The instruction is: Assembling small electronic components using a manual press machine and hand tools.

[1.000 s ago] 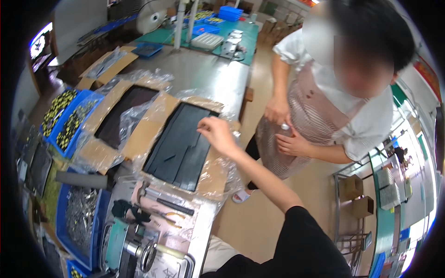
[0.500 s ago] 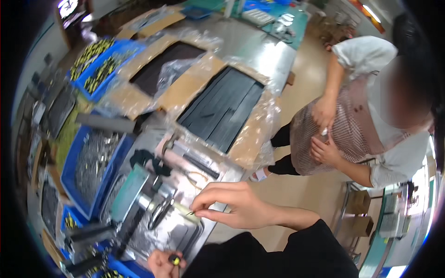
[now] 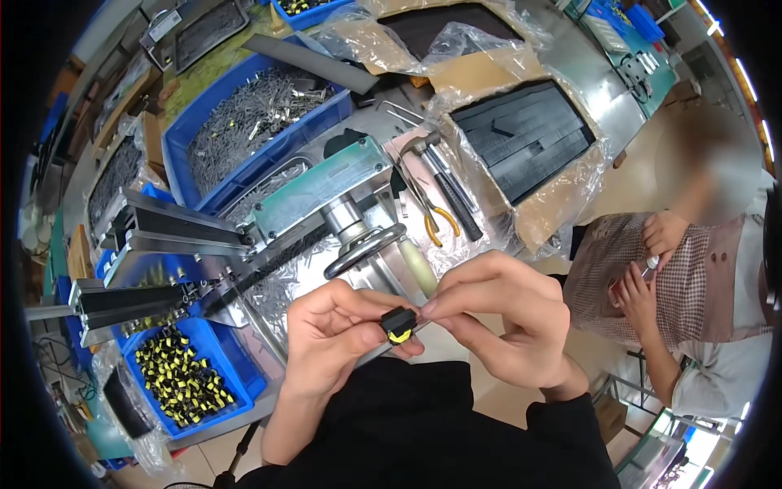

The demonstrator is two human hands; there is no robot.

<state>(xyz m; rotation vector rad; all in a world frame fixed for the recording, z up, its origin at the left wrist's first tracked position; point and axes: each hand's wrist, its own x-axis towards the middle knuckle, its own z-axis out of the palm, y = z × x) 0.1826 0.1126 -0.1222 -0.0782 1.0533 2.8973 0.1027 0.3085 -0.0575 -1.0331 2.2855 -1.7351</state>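
A small black-and-yellow plastic part (image 3: 398,324) is gripped between the thumb and fingers of my left hand (image 3: 326,334), just in front of my body. Against its right side my right hand (image 3: 509,314) is closed in a pinch. Anything between those right fingertips is too small or too covered to make out. Just beyond my hands stands a hand press with a green body (image 3: 318,196), a dark handwheel (image 3: 365,253) and a pale handle (image 3: 419,269).
A blue bin of small grey metal pieces (image 3: 183,155) lies beyond the press; another blue bin (image 3: 244,371) holds black-and-yellow parts. Pliers (image 3: 440,222) and a hammer (image 3: 446,179) lie near an open carton of black strips (image 3: 521,138). A co-worker (image 3: 652,301) stands at right.
My left hand has risen from the lower edge with the plastic part. My right hand has come to meet it at the part. The view has swung left toward the bins.
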